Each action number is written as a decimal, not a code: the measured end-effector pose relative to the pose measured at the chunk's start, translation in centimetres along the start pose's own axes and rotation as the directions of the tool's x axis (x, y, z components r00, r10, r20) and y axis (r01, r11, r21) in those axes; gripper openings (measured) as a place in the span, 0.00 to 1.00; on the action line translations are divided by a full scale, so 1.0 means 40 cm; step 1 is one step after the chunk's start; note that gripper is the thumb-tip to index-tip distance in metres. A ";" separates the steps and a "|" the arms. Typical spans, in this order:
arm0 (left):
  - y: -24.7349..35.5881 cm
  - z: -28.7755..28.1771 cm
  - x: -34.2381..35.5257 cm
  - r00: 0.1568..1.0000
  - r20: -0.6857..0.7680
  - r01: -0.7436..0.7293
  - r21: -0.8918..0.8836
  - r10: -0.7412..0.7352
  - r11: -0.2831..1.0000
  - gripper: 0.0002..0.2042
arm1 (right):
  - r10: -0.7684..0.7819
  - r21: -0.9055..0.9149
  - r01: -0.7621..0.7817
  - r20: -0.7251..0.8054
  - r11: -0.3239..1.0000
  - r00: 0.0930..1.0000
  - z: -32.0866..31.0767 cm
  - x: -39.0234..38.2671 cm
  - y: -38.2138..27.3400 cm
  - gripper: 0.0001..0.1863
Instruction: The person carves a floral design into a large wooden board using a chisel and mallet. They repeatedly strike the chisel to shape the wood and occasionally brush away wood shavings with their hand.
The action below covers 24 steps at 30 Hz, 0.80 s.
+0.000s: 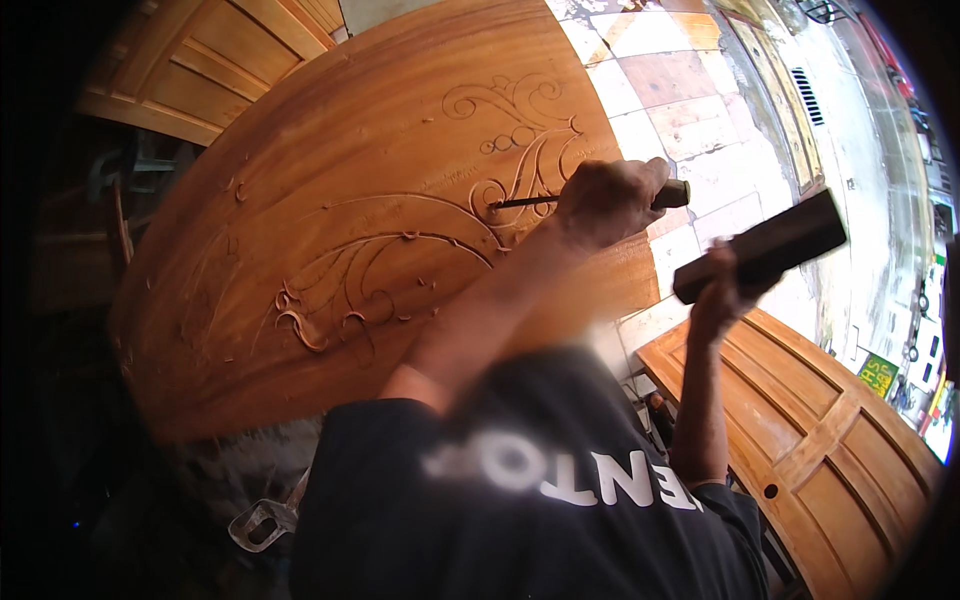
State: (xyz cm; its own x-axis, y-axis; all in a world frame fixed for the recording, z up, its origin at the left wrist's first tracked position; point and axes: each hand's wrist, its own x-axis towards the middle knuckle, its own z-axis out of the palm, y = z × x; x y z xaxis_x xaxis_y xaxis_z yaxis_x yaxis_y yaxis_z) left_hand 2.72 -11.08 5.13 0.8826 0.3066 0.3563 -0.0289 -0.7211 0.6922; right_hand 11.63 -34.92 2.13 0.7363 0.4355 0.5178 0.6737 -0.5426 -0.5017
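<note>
Broad brown wooden panel, scrollwork carved into its face, wood shavings scattered across it

A tiled floor extends at upper right. A panelled wooden door is positioned at lower right, a second door at upper left. Light is bright at right, dim at left.

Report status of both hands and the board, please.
Left hand holding chisel, tip at carved board. Right hand holding dark block, apart from chisel. Shavings on board.
</note>
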 end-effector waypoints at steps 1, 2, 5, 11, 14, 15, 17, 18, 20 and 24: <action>0.005 -0.002 -0.004 0.999 0.050 0.005 0.016 -0.006 1.000 0.12 | 0.050 0.023 -0.051 0.059 0.998 0.997 0.021 -0.028 -0.020 0.40; 0.009 -0.004 -0.009 0.995 0.099 0.008 0.032 -0.011 0.999 0.12 | 0.080 0.027 -0.085 0.140 0.996 0.987 0.031 -0.045 -0.037 0.44; -0.001 0.017 -0.037 0.981 -0.098 -0.160 0.087 0.168 0.983 0.21 | 0.088 -0.060 -0.077 0.209 0.995 0.974 -0.027 -0.032 -0.057 0.43; 0.016 -0.003 -0.063 0.965 -0.076 -0.256 -0.053 0.251 0.965 0.21 | 0.264 0.140 -0.258 -0.022 0.956 0.964 -0.034 -0.097 -0.169 0.37; 0.033 -0.044 -0.108 0.931 -0.013 -0.365 -0.086 0.365 0.927 0.19 | 0.232 0.004 -0.243 0.280 0.970 0.932 -0.041 -0.119 -0.222 0.43; 0.043 -0.059 -0.125 0.914 0.012 -0.403 -0.093 0.406 0.910 0.18 | 0.231 0.035 -0.250 0.281 0.967 0.932 -0.043 -0.127 -0.214 0.42; 0.078 -0.102 -0.139 0.835 -0.102 -0.551 -0.141 0.541 0.823 0.17 | 0.270 0.174 -0.311 0.225 0.934 0.936 -0.068 -0.196 -0.151 0.41; 0.111 -0.120 -0.146 0.834 -0.131 -0.552 -0.154 0.536 0.820 0.17 | 0.324 0.292 -0.363 0.175 0.885 0.930 -0.092 -0.268 -0.101 0.40; 0.138 -0.108 -0.145 0.825 -0.121 -0.563 -0.095 0.552 0.821 0.16 | 0.369 0.335 -0.370 0.070 0.866 0.927 -0.100 -0.270 -0.114 0.39; 0.079 -0.050 -0.105 0.861 -0.057 -0.506 -0.012 0.505 0.862 0.15 | 0.472 0.286 -0.465 0.046 0.838 0.880 -0.121 -0.255 -0.169 0.37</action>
State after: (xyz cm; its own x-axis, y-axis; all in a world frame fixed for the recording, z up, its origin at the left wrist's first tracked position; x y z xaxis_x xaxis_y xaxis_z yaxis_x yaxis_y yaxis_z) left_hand -2.02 -13.38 7.08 0.7191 -0.0646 0.6919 -0.4775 -0.7694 0.4244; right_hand -0.75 -39.16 3.60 0.9693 0.1598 0.1872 0.2404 -0.4518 -0.8591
